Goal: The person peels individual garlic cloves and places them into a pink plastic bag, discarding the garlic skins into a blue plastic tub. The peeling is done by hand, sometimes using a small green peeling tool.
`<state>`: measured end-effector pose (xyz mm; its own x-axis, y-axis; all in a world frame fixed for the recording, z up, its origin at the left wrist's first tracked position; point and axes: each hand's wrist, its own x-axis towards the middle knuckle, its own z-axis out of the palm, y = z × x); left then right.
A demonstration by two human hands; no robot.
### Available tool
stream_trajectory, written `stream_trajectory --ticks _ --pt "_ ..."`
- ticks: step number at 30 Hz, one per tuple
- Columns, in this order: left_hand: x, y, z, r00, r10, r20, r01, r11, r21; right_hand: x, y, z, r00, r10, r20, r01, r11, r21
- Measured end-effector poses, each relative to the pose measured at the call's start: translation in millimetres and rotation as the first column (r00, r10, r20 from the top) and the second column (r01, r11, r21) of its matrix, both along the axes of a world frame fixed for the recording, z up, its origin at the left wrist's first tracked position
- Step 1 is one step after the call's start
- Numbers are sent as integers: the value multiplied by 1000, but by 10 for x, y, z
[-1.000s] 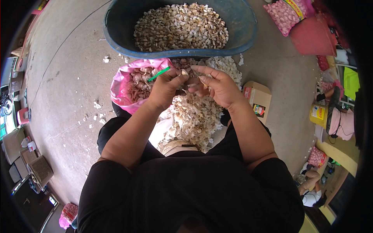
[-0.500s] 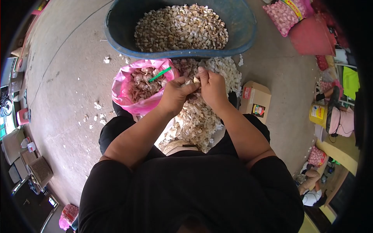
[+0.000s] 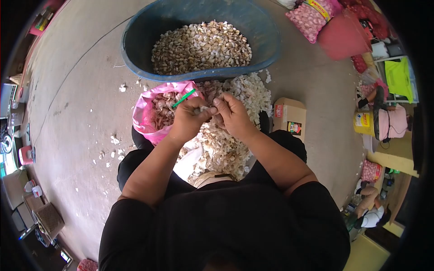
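My left hand (image 3: 189, 121) is closed, its thumb and fingers pinching a small pale garlic clove (image 3: 205, 109). Close against it, my right hand (image 3: 234, 119) has its fingers pressed together at the same clove, mostly hiding it. Just left of my hands stands an open pink bag (image 3: 141, 113) with garlic bulbs (image 3: 162, 108) inside and a green strip (image 3: 184, 97) across its edge. Below and behind my hands lies a heap of garlic skins (image 3: 219, 156) between my legs. A large blue tub (image 3: 181, 76) in front holds many loose cloves (image 3: 203, 47).
A cardboard box (image 3: 296, 108) sits right of my knee. Filled pink garlic sacks (image 3: 307, 22) lie at the upper right. A yellow bucket (image 3: 363, 123) and other people are at the far right. Crates (image 3: 49, 219) stand at the left, and skin scraps dot the floor.
The view has shifted, so the tub and bag appear lower. My hands have drawn closer together, and the clove that showed between them is now mostly covered by fingers.
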<state>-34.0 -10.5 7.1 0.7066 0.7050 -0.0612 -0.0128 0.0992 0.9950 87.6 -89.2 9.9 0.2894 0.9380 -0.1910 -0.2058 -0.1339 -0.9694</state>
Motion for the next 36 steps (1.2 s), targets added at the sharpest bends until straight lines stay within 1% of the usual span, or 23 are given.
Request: stream_trajectory --ticks 1,4,5,6,7,9,10,11,12,14,16,17,20,22,23,24,25,27,28,31,33,34,36 --pt "-11 -23 0 998 18 64 -4 977 -212 -20 -13 -7 999 -6 35 7 1000 -7" --pt "-50 -61 3 995 25 -94 -48 966 -252 -46 -43 14 987 -34 156 38 999 -26" --pt "-58 -68 4 988 19 -150 -57 965 -258 -57 -48 9 952 -76 297 64 997 50" --pt "-61 -69 10 998 -17 -63 -13 895 -446 -68 -50 -3 894 -126 430 78 989 128" --pt "-52 -85 49 999 -29 -20 14 859 -511 -74 -59 22 816 -180 549 79 976 201" --pt "-34 -131 124 997 -42 60 71 768 -636 -64 -90 141 694 -155 703 102 988 116" --pt "-38 -133 107 998 -56 33 64 763 -643 -65 -83 158 619 -142 772 112 989 91" --pt "-29 -144 77 997 -38 67 73 741 -668 -69 -67 165 539 -124 833 124 990 67" --pt "-13 -158 34 995 -17 100 82 718 -692 -84 -54 166 512 -153 845 161 984 81" --pt "8 -182 -73 983 17 184 127 661 -739 -78 -28 104 428 -146 892 137 986 96" --pt "53 -200 -102 982 75 176 88 637 -766 -40 13 80 322 -163 933 115 985 132" --pt "74 -195 -109 980 103 170 69 624 -778 0 24 93 290 -120 950 84 992 99" --pt "56 -91 -280 955 62 289 206 562 -801 144 64 37 199 31 979 4 999 -32" --pt "93 -36 -322 940 32 341 267 556 -787 197 92 56 168 -95 981 -30 994 102" --pt "122 -32 -319 944 44 327 245 571 -784 209 102 82 154 -158 975 -48 985 168" --pt "153 -28 -298 947 57 315 224 587 -778 205 97 107 181 -72 981 -47 996 82" --pt "183 -26 -280 950 70 304 203 601 -773 215 103 90 217 -107 970 -65 990 124" --pt "194 12 -279 949 42 313 236 565 -791 226 99 49 292 -170 941 -99 973 206" --pt "192 27 -264 947 22 322 257 552 -793 244 73 42 325 -113 939 -131 978 164" --pt "206 50 -210 937 -34 349 312 533 -786 249 35 72 303 -137 943 -148 971 189" --pt "174 68 -260 919 -58 391 361 527 -769 259 -1 156 245 -129 961 -162 972 172" --pt "163 57 -230 924 -56 377 346 541 -767 258 -13 190 215 -125 969 -170 972 163" --pt "138 46 -147 935 -51 351 315 572 -758 247 -7 109 344 -191 919 -112 964 242"
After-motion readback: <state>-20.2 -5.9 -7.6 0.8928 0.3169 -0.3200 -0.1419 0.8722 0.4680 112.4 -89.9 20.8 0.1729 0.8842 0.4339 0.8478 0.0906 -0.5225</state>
